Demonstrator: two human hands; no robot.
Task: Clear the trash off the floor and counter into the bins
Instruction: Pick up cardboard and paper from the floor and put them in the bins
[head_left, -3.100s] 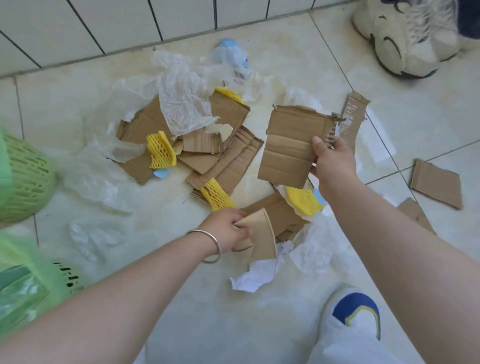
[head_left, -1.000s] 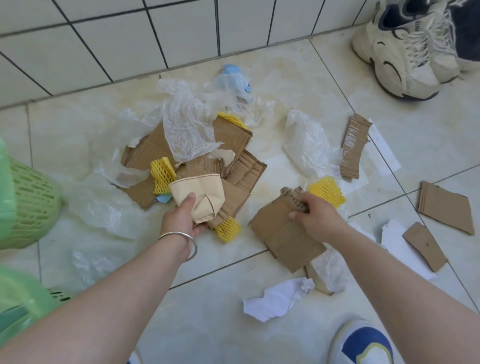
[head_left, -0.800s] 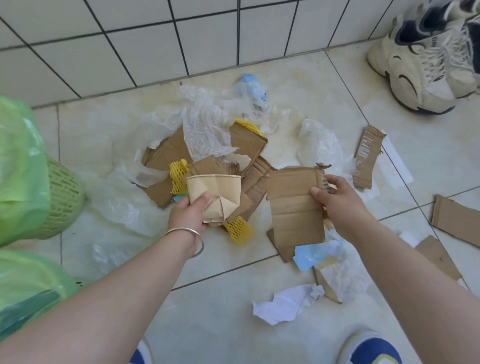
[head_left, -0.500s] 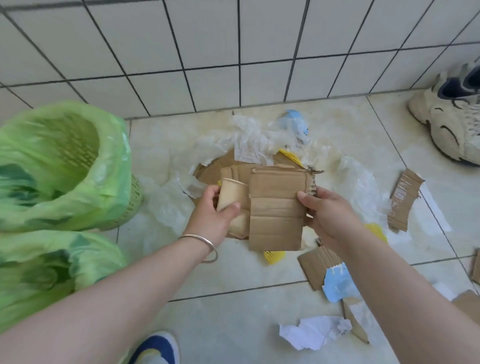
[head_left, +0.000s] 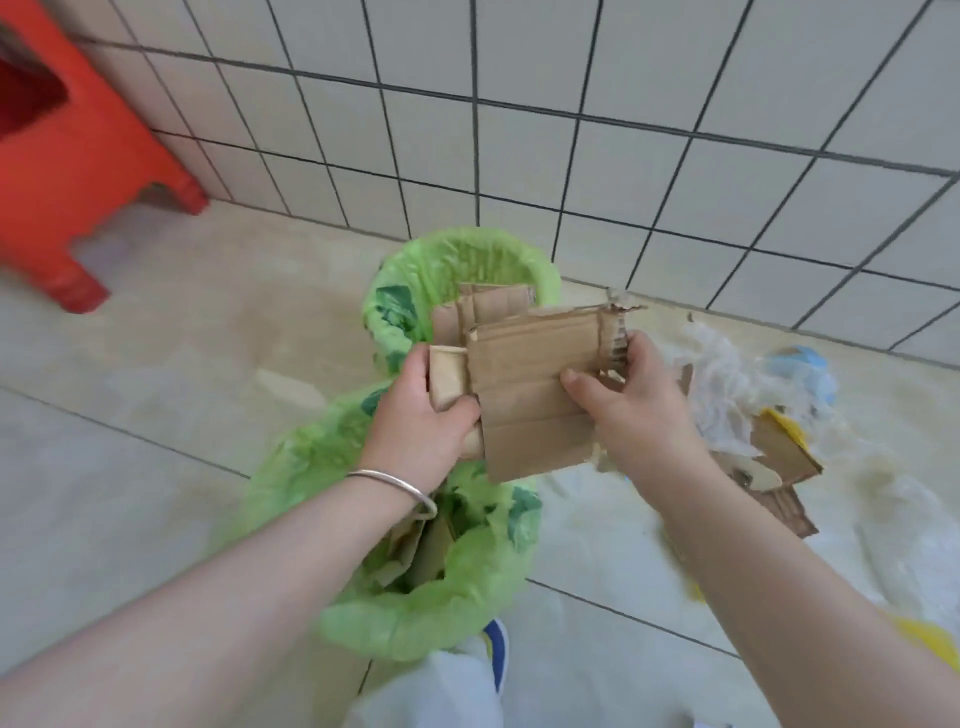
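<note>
Overhanging right grip (head_left: 631, 410) leftward, cardboard sheet (head_left: 535, 395)

No text, label, brand, number or sign can be read. The green bin bags (head_left: 540, 280) bear dark green printed patches, too crumpled and blurred to make out. The cardboard (head_left: 535, 395) shows only bare brown faces.
</note>
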